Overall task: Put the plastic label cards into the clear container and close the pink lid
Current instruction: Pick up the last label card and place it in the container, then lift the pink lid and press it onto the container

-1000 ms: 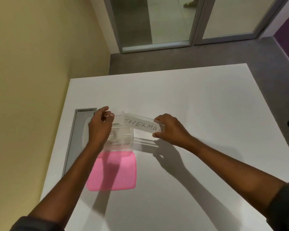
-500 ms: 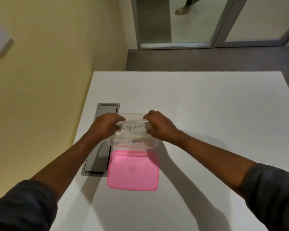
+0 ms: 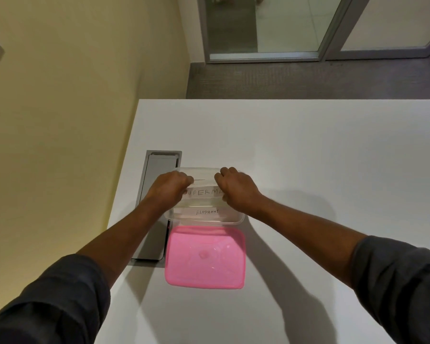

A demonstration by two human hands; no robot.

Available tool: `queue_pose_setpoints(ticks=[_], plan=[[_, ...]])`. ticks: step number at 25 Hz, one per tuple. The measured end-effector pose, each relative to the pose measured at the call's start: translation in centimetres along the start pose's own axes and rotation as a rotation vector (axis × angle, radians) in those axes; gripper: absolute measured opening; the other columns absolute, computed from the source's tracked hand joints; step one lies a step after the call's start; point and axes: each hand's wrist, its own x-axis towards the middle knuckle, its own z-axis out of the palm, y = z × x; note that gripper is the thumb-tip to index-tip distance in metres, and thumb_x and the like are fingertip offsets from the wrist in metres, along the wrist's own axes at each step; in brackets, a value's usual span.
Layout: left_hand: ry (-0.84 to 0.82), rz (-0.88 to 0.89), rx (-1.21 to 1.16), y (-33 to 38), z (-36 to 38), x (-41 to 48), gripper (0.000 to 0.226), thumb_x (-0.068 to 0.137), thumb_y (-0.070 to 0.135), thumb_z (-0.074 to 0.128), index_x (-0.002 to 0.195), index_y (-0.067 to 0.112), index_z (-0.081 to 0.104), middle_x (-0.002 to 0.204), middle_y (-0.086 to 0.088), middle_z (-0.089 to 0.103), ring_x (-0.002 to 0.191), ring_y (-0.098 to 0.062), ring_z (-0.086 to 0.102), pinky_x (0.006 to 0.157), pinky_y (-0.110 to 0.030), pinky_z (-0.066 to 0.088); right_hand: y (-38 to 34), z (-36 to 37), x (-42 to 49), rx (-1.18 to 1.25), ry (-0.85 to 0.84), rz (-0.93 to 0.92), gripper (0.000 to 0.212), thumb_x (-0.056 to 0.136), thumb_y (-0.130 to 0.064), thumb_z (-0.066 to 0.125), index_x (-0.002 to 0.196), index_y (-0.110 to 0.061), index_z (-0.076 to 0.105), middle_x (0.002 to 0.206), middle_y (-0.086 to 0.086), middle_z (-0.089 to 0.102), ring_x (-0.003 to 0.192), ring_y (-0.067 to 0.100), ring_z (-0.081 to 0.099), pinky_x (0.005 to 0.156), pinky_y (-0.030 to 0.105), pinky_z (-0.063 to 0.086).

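A clear rectangular container (image 3: 236,219) stands on the white table, open at the top. My left hand (image 3: 168,188) and my right hand (image 3: 236,188) each pinch one end of a clear label card marked SUPERMAN (image 3: 204,192), held level inside the container's mouth. Another card marked ELEPHANT (image 3: 207,212) lies inside, nearer to me. The pink lid (image 3: 205,256) lies flat on the table just in front of the container, touching its near edge.
A grey cable hatch (image 3: 155,207) is set into the white table (image 3: 308,157) at the left, partly under the container and lid. A yellow wall runs along the table's left edge. Glass doors and grey floor lie beyond the far edge.
Both hands brought the SUPERMAN card from the right of the container over it and down into its mouth. The camera shifted, so the scene sits more centrally.
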Motion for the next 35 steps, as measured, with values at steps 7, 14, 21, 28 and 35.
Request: queue_pose_setpoints(ticks=[7, 14, 21, 28, 35], plan=[[-0.022, 0.035, 0.072, 0.3, 1.6, 0.6, 0.024, 0.096, 0.001, 0.067, 0.113, 0.016, 0.073, 0.104, -0.005, 0.077, 0.094, -0.026, 0.073, 0.069, -0.035, 0.054, -0.5, 2.4, 0.9, -0.112, -0.044, 0.024, 0.031, 0.089, 0.001, 0.066, 0.117, -0.010, 0.059, 0.111, 0.008, 0.065, 0.096, 0.029, 0.067, 0.060, 0.038, 0.037], [0.001, 0.057, 0.091, 0.4, 2.5, 0.8, 0.027, 0.095, -0.004, 0.065, 0.115, 0.012, 0.073, 0.105, -0.008, 0.075, 0.096, -0.030, 0.073, 0.067, -0.037, 0.053, -0.4, 3.5, 0.9, -0.098, -0.033, 0.004, 0.029, 0.088, 0.010, 0.055, 0.109, -0.008, 0.062, 0.105, 0.011, 0.066, 0.091, 0.031, 0.067, 0.058, 0.037, 0.040], [0.497, -0.344, -0.582, 1.9, 0.9, -3.8, 0.023, 0.104, 0.016, 0.069, 0.123, 0.015, 0.081, 0.114, -0.006, 0.083, 0.100, -0.025, 0.077, 0.088, -0.038, 0.064, -0.2, 0.6, -1.3, 0.342, 0.152, 0.107, 0.027, 0.099, -0.012, 0.067, 0.126, -0.010, 0.066, 0.121, 0.008, 0.070, 0.108, 0.032, 0.069, 0.080, 0.047, 0.062], [0.445, -0.871, -1.009, 3.5, 5.1, -14.4, 0.016, 0.105, 0.015, 0.067, 0.107, 0.013, 0.082, 0.089, -0.004, 0.080, 0.086, -0.029, 0.078, 0.069, -0.023, 0.056, 0.5, 1.6, -10.7, 1.091, 0.488, 0.700, 0.008, 0.096, -0.022, 0.073, 0.091, -0.025, 0.078, 0.085, -0.008, 0.078, 0.083, 0.015, 0.075, 0.077, 0.030, 0.060], [0.076, -0.925, -0.935, 6.2, 9.9, -18.4, 0.021, 0.094, 0.002, 0.064, 0.096, 0.011, 0.083, 0.093, -0.006, 0.082, 0.094, -0.030, 0.076, 0.081, -0.033, 0.052, -3.0, 8.7, -15.8, 1.122, 0.032, 0.938, 0.013, 0.093, -0.009, 0.070, 0.098, -0.017, 0.077, 0.098, -0.002, 0.077, 0.092, 0.019, 0.074, 0.075, 0.027, 0.052]])
